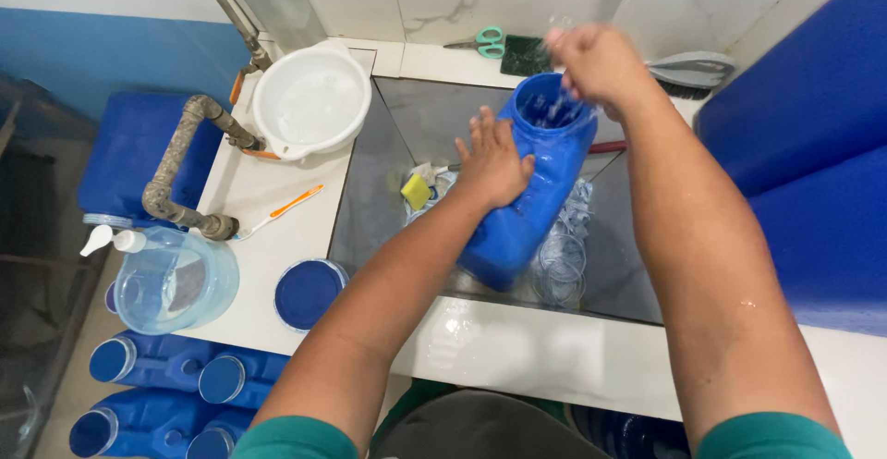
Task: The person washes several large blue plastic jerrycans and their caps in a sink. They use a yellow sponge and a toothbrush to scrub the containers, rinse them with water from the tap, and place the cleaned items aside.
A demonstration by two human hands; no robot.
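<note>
Head view: a blue jug lies tilted in the sink; the left hand presses flat on its side, the right hand is clenched (contents unclear) over its mouth, seemingly mid-rinse; a firm grip comes next.

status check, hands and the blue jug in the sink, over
Left hand flat on blue jug, steadying. Right hand at jug mouth, closed on something unclear. Yellow sponge beside jug.
</note>
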